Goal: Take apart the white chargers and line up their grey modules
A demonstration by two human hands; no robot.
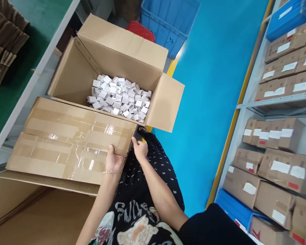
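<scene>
Hands [114, 160] at taped carton [73, 143], labels [280, 166] unreadable

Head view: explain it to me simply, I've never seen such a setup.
There is no machine: someone works bare-handed, and this one picture comes from a camera worn on the head, looking forward and down. The left hand rests at the end of a taped carton. The right hand is curled by the carton's corner; whether it grips anything is hard to tell. Beside the carton, an open box holds many small white pieces. To the right are a blue floor and shelves of boxes.
</scene>
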